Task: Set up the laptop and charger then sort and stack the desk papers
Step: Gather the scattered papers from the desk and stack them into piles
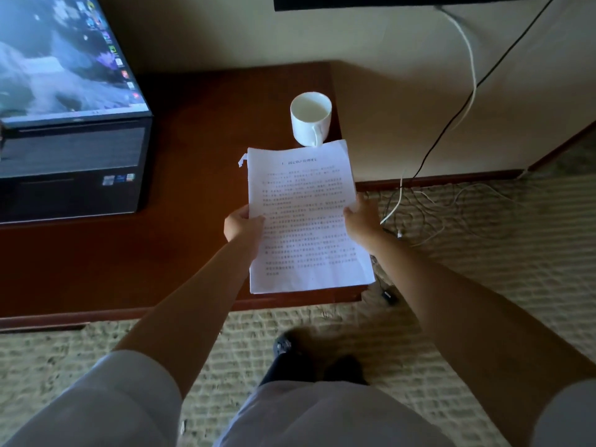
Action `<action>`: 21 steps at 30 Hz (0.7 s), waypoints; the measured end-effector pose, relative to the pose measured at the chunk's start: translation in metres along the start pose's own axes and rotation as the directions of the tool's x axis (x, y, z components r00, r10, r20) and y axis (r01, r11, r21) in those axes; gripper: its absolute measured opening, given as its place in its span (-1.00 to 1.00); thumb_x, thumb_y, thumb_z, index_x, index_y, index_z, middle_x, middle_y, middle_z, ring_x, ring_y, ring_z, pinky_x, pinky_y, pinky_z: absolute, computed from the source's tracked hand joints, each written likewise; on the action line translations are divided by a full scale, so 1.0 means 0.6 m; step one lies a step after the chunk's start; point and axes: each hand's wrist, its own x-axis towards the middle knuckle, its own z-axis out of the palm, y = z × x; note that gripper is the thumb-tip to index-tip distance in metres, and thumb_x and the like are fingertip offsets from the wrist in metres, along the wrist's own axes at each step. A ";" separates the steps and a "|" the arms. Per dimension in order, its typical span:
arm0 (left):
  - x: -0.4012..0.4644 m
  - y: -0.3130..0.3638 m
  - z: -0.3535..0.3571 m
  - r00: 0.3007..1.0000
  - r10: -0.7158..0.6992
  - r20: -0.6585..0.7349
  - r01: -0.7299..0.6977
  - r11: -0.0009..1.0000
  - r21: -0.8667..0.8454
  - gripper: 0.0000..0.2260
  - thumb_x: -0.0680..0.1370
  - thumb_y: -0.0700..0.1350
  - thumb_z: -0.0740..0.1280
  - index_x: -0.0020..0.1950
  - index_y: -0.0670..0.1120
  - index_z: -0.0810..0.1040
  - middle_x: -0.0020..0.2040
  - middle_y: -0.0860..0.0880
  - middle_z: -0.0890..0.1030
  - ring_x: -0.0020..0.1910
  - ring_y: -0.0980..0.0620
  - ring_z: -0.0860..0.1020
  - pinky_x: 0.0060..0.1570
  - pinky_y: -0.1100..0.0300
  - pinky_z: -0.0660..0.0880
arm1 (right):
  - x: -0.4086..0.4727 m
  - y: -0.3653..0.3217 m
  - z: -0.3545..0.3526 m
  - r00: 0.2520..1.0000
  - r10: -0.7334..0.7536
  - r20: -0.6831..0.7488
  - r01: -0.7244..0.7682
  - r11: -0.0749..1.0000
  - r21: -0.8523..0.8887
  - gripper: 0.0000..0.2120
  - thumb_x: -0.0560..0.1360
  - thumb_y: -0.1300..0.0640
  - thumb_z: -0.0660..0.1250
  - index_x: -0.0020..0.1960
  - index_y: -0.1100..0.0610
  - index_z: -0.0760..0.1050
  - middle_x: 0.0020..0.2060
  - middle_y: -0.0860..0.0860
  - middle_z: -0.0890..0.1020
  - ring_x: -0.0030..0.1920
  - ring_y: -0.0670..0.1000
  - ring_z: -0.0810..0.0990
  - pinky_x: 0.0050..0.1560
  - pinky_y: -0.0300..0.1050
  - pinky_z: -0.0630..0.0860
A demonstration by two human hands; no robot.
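Note:
A stack of white printed papers (303,217) lies at the right end of the reddish-brown desk (193,175), its right edge over the desk's side. My left hand (242,225) grips the stack's left edge, thumb on top. My right hand (361,217) holds the right edge, fingers curled around it. A torn corner of a lower sheet sticks out at the top left. The open laptop (71,124) stands at the desk's left with its screen lit. No charger brick is plainly visible.
A white mug (311,119) stands just beyond the papers, near the desk's right edge. White and black cables (464,101) hang down the wall and tangle on the woven carpet (483,221) to the right. My feet are below the desk's front edge.

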 end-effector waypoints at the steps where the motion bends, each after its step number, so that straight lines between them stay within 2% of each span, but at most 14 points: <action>1: 0.002 0.000 0.001 1.000 -0.003 -0.004 0.003 1.000 -0.002 -0.71 0.54 -0.29 0.29 0.20 -0.01 0.58 -0.04 0.07 0.58 -0.10 0.00 0.58 -0.17 0.15 0.54 | 0.006 -0.002 0.000 1.000 0.004 0.001 -0.004 1.000 -0.009 -0.67 0.56 0.19 0.12 0.29 0.25 0.35 0.24 0.24 0.36 0.20 0.23 0.45 0.17 0.17 0.48; 5: 0.005 -0.005 0.001 0.998 0.065 0.003 -0.065 0.997 0.029 -0.72 0.56 -0.28 0.26 0.15 0.03 0.57 -0.09 0.12 0.56 -0.18 0.09 0.57 -0.26 0.23 0.50 | 0.008 -0.003 0.006 0.999 0.021 -0.030 -0.022 0.999 -0.034 -0.67 0.57 0.15 0.13 0.29 0.27 0.36 0.26 0.25 0.36 0.22 0.25 0.42 0.18 0.17 0.48; 9: 0.006 -0.023 0.005 0.994 0.113 0.004 -0.113 0.991 0.069 -0.70 0.54 -0.30 0.21 -0.15 0.13 0.47 -0.22 0.18 0.52 -0.25 0.15 0.52 -0.38 0.32 0.44 | 0.000 0.015 0.016 0.998 0.035 -0.054 -0.038 0.998 -0.042 -0.70 0.59 0.20 0.10 0.28 0.28 0.36 0.29 0.25 0.30 0.28 0.24 0.36 0.23 0.11 0.44; 12: 0.010 -0.040 0.013 0.990 0.137 -0.047 -0.131 0.986 0.106 -0.72 0.55 -0.32 0.21 -0.16 0.07 0.46 -0.23 0.17 0.50 -0.26 0.16 0.50 -0.38 0.34 0.43 | 0.001 0.030 0.026 0.997 0.004 -0.080 -0.006 1.000 -0.018 -0.73 0.58 0.22 0.09 0.23 0.28 0.40 0.25 0.24 0.34 0.25 0.25 0.38 0.20 0.09 0.46; 14: 0.014 -0.042 0.020 0.986 0.153 -0.071 -0.140 0.976 0.168 -0.74 0.51 -0.34 0.18 -0.13 0.02 0.49 -0.19 0.10 0.54 -0.22 0.08 0.55 -0.31 0.25 0.53 | 0.002 0.030 0.026 0.997 0.011 -0.082 -0.012 1.000 -0.008 -0.72 0.58 0.21 0.09 0.24 0.27 0.40 0.24 0.25 0.33 0.25 0.23 0.38 0.20 0.08 0.46; 16: 0.021 -0.039 0.027 0.980 0.166 -0.110 -0.138 0.964 0.226 -0.72 0.44 -0.34 0.13 -0.13 -0.04 0.55 -0.04 -0.02 0.58 -0.10 -0.05 0.60 -0.17 0.09 0.63 | 0.005 0.028 0.023 0.997 0.020 -0.081 -0.022 0.999 -0.026 -0.70 0.59 0.20 0.10 0.27 0.26 0.39 0.26 0.25 0.33 0.26 0.23 0.38 0.23 0.06 0.44; 19: 0.019 -0.028 0.030 0.977 0.134 -0.165 -0.082 0.953 0.293 -0.68 0.44 -0.32 0.14 0.04 -0.11 0.61 0.16 -0.07 0.48 0.03 -0.07 0.54 -0.01 0.02 0.61 | 0.004 0.018 0.018 0.996 -0.005 -0.083 -0.004 0.995 -0.100 -0.69 0.60 0.18 0.11 0.29 0.25 0.38 0.26 0.26 0.37 0.29 0.23 0.36 0.21 -0.04 0.36; 21: 0.015 -0.026 0.030 0.975 0.130 -0.178 -0.060 0.934 0.351 -0.66 0.44 -0.26 0.13 0.08 -0.07 0.61 0.13 -0.04 0.50 0.07 -0.08 0.49 0.09 -0.07 0.53 | 0.009 0.022 0.019 0.999 0.000 -0.053 -0.003 0.999 -0.047 -0.66 0.58 0.15 0.10 0.33 0.21 0.35 0.29 0.24 0.35 0.30 0.23 0.35 0.18 -0.03 0.38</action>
